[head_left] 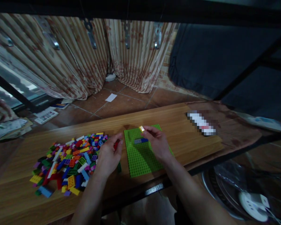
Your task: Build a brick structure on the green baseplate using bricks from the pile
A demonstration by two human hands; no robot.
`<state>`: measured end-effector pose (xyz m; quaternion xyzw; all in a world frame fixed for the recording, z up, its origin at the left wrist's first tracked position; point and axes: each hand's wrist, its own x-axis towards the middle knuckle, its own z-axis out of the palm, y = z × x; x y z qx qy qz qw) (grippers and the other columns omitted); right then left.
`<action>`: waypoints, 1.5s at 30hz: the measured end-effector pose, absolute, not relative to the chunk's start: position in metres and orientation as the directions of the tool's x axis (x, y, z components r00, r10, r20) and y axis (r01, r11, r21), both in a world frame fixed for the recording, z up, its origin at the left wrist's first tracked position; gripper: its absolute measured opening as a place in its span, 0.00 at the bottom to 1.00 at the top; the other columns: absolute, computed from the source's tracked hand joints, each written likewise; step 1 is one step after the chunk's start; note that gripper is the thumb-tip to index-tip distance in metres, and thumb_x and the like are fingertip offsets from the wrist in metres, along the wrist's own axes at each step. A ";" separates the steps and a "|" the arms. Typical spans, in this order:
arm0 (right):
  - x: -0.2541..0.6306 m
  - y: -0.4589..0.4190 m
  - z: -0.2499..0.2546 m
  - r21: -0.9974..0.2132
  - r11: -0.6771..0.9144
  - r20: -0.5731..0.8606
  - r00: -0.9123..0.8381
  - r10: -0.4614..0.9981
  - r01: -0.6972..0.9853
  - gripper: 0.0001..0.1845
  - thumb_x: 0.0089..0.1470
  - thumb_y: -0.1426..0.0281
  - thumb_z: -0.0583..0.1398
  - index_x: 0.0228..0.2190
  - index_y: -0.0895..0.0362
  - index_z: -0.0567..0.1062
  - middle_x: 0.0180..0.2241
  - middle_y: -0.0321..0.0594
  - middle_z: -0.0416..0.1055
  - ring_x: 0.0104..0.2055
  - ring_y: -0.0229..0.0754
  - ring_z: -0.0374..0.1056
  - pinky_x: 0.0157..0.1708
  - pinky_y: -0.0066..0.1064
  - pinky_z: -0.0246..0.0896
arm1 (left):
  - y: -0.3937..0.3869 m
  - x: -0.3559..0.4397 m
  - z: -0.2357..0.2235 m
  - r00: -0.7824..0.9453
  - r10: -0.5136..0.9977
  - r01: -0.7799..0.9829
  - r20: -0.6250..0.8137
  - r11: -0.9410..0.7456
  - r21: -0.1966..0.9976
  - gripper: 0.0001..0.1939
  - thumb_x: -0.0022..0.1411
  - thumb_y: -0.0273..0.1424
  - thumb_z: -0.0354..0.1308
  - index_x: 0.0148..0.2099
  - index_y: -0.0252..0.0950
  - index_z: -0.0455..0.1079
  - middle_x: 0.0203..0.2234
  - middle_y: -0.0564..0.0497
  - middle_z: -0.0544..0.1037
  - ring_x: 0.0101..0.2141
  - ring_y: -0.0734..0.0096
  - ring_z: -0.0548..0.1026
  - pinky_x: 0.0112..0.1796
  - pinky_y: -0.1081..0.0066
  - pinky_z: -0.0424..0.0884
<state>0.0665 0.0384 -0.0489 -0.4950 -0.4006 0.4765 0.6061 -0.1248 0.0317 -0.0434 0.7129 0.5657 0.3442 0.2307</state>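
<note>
Yellow brick [141,128] between fingertips of right grip [158,142].

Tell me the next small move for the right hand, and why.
Probably lower the right hand and press its yellowish brick onto the green baseplate: the brick is pinched over it, and a grey brick and blue brick already sit there.

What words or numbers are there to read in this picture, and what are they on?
None that I can read.
White printed sheet on the floor: dark marks, too small and blurred.
Paper pile at the left: too blurred.
Pale object on the table: pixelated, so nothing shows.
Brick pile and green baseplate: no lettering I can make out.
</note>
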 end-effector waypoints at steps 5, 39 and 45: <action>0.069 0.035 -0.047 -0.914 -0.080 -0.139 0.121 0.983 -0.398 0.18 0.35 0.62 0.71 0.31 0.54 0.77 0.30 0.34 0.75 0.32 0.39 0.72 0.39 0.37 0.70 | 0.027 -0.108 -0.053 0.188 0.954 0.548 0.232 -0.298 0.782 0.23 0.61 0.35 0.55 0.59 0.39 0.64 0.51 0.45 0.74 0.46 0.66 0.76 0.47 0.64 0.73; 0.079 0.034 -0.055 -0.964 0.010 0.052 0.149 0.988 0.267 0.09 0.51 0.67 0.58 0.30 0.57 0.77 0.27 0.36 0.75 0.30 0.39 0.69 0.33 0.30 0.62 | 0.019 -0.091 -0.061 0.344 0.927 0.803 0.147 -0.372 0.466 0.20 0.58 0.30 0.58 0.53 0.37 0.68 0.43 0.46 0.76 0.43 0.61 0.75 0.46 0.62 0.72; 0.081 0.031 -0.051 -0.888 0.017 0.062 0.083 0.995 0.460 0.08 0.52 0.70 0.58 0.31 0.57 0.78 0.30 0.37 0.77 0.32 0.39 0.71 0.35 0.30 0.62 | 0.020 -0.091 -0.062 0.330 0.932 0.799 0.151 -0.360 0.482 0.22 0.58 0.30 0.58 0.55 0.37 0.67 0.43 0.46 0.77 0.43 0.62 0.75 0.46 0.62 0.72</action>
